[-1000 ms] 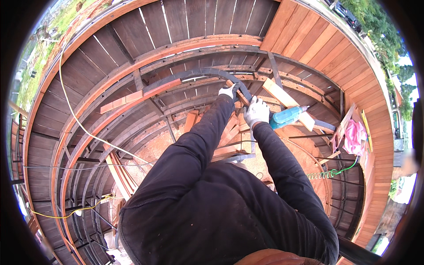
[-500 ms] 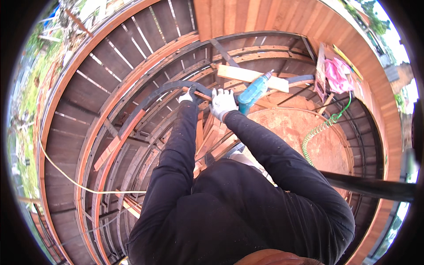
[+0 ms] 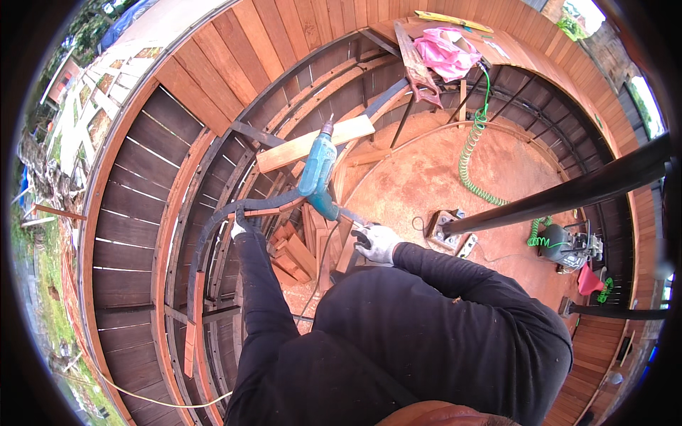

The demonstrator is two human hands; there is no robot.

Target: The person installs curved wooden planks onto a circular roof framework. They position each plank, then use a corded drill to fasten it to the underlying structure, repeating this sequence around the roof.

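A worker in a dark long-sleeved top bends over a round timber structure, both hands in white gloves. At 9 o'clock in the view, the left hand [image 3: 240, 224] grasps the near end of a reddish wood strip [image 3: 284, 206] against a dark curved rail [image 3: 208, 232]. At 4 o'clock from the centre, the right hand [image 3: 379, 243] has its fingers curled beside a grey bar [image 3: 351, 216] (whether it grips anything cannot be told).

A teal drill [image 3: 320, 167] lies at 11 o'clock from the right hand, untouched by either one. It rests across a pale board [image 3: 288, 154], its bit pointing to 12 o'clock. Wood offcuts [image 3: 295, 257] are piled between the arms. Toward 1 o'clock, a handsaw [image 3: 419, 69] sits beside a pink cloth [image 3: 446, 54]. A green coiled hose [image 3: 466, 157] hangs down at 2 o'clock, and an air compressor [image 3: 558, 247] stands on the dusty floor [image 3: 405, 181] at 3 o'clock.
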